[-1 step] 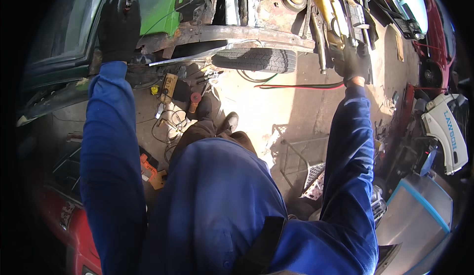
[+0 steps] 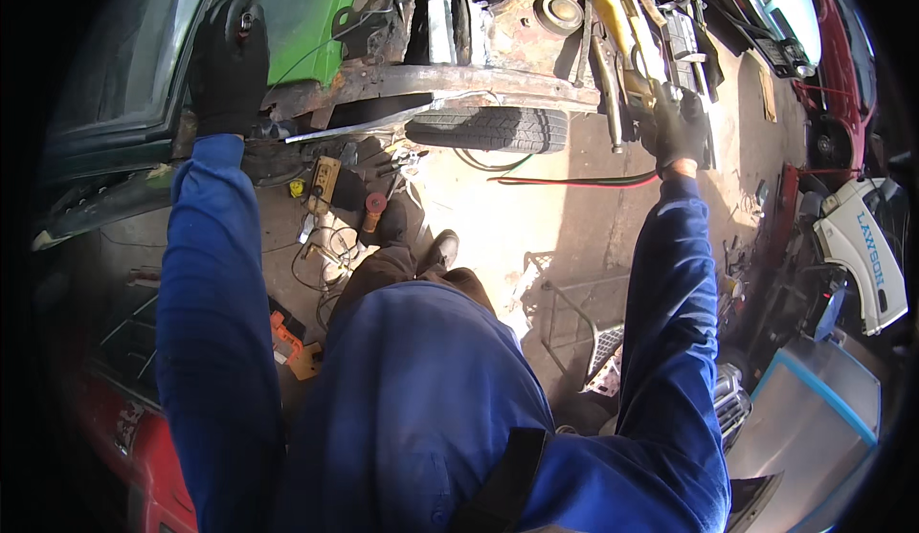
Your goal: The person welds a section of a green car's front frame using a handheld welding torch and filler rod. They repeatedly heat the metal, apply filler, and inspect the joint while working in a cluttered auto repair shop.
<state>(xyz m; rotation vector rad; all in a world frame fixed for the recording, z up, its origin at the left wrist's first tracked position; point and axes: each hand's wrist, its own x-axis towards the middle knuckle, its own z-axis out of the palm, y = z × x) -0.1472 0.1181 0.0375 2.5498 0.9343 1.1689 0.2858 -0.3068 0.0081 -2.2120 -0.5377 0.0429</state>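
My left hand (image 2: 228,69), in a black glove, is raised beside the windscreen edge and green body panel (image 2: 302,16) of a stripped car. Its fingers are curled around a small round metal piece (image 2: 246,23); the rest of that piece is hidden. My right hand (image 2: 678,126), in a dark glove, touches the front end of the car's engine bay, by a pale yellow bar (image 2: 613,18). How its fingers are bent is hard to make out. Between my hands runs a rusty body rail (image 2: 459,81), with a tyre (image 2: 498,129) under it and a bent metal strip (image 2: 359,123) along it.
An angle grinder (image 2: 374,210), cables and a power strip (image 2: 324,184) lie by my feet. Red and green hoses (image 2: 584,182) cross the floor. On the right are a metal frame stand (image 2: 574,308), a white panel (image 2: 862,255) and a clear blue-edged sheet (image 2: 814,399).
The view has shifted slightly, so the car sits a little lower in it. Both hands keep their places against the car.
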